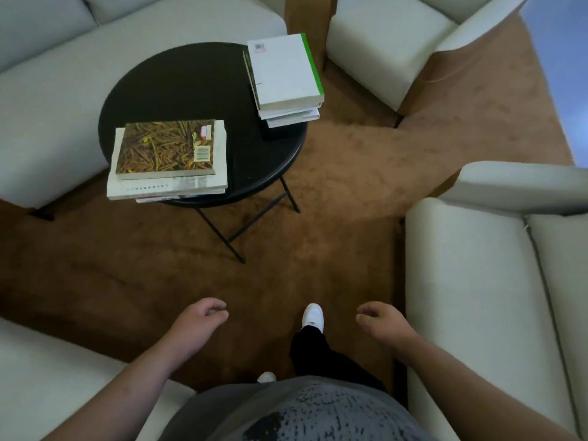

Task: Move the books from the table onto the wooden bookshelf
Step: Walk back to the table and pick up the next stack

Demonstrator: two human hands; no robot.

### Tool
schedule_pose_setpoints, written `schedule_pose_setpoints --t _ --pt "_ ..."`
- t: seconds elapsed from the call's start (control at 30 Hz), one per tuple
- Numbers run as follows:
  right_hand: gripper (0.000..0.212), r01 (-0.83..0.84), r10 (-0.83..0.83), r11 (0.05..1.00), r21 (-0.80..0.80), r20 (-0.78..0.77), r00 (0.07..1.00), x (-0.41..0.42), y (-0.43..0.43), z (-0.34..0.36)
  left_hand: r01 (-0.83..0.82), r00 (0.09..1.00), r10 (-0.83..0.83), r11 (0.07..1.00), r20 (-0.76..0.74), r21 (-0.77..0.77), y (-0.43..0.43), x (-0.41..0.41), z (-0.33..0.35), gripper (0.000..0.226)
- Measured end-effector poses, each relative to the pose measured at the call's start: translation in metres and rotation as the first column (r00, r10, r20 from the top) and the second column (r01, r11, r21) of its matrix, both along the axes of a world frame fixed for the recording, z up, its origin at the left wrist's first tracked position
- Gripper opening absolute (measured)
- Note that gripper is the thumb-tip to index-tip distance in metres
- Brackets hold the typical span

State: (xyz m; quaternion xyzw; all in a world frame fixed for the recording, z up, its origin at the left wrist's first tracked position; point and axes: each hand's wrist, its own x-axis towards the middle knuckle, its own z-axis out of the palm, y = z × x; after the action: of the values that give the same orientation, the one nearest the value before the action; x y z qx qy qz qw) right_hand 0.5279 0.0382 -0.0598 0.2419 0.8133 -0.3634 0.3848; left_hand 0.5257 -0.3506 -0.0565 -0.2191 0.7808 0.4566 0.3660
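Note:
A round black table [197, 90] stands ahead of me on thin metal legs. On its near left edge lies a stack of books topped by a brown-and-yellow cover [167, 149]. A second stack with a white, green-spined book [283, 71] on top rests on the far right edge and overhangs it. A small black object [273, 133] lies beside that stack. My left hand [202, 316] and my right hand [383, 319] hang low in front of me, well short of the table, fingers loosely curled and holding nothing. No bookshelf is in view.
Cream sofas and armchairs ring the table: far left [63, 74], far right [388, 49], near right [477, 281] and near left [47, 386]. Brown carpet [334, 192] covers the floor. My white shoe [313, 316] steps forward between the near seats.

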Motion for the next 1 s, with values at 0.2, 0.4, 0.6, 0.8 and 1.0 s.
schedule_pose_setpoints --t 0.2,0.4,0.6,0.8,1.0 --pt "0.037 -0.079 0.079 0.997 -0.012 -0.032 0.996 -0.091 0.021 0.01 -0.08 0.996 0.082 0.994 -0.029 0.077 0.038 -0.074 0.009 0.011" --pt "0.039 -0.141 0.139 0.99 -0.015 -0.113 0.984 -0.171 0.022 0.023 -0.098 0.98 0.114 0.99 -0.166 0.105 0.071 -0.156 0.031 0.015" --pt "0.037 -0.13 0.123 0.991 -0.033 -0.167 0.978 -0.244 0.005 0.025 -0.093 0.968 0.126 0.983 -0.218 0.157 0.074 -0.242 0.058 0.023" --pt "0.039 -0.082 0.071 0.995 -0.056 -0.187 0.98 -0.334 -0.019 0.032 -0.055 0.95 0.108 0.981 -0.292 0.184 0.064 -0.336 0.08 0.019" --pt "0.039 -0.036 0.015 0.997 -0.067 -0.303 0.953 -0.415 -0.044 0.042 -0.133 0.94 0.189 0.97 -0.284 0.205 0.056 -0.414 0.076 0.02"
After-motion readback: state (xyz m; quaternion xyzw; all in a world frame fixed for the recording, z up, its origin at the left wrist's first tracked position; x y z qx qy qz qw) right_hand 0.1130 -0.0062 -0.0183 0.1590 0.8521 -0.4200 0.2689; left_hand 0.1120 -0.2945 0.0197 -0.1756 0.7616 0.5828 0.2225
